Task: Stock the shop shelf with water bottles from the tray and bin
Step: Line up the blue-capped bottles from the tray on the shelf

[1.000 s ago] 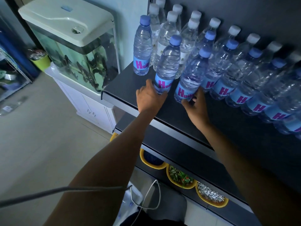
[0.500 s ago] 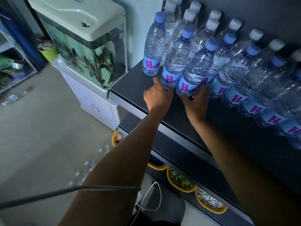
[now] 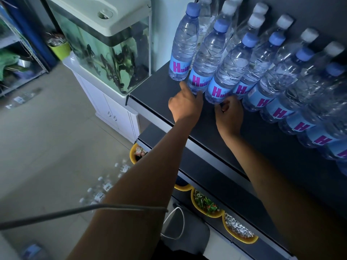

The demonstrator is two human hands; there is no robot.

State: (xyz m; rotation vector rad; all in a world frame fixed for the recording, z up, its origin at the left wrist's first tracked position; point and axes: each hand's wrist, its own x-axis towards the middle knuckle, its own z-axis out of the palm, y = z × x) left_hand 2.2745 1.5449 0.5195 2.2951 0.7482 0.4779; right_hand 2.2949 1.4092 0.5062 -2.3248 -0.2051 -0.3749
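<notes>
The second bottle (image 3: 206,59) and third bottle (image 3: 229,72) had slid back into the row on the shelf (image 3: 155,94), just right of the fish tank (image 3: 112,53), so that pair looked stocked. Both arms stretched out. The left hand (image 3: 185,106) still clasped the second bottle's base. The right hand (image 3: 230,117) curled by the third, its grip unclear.
</notes>
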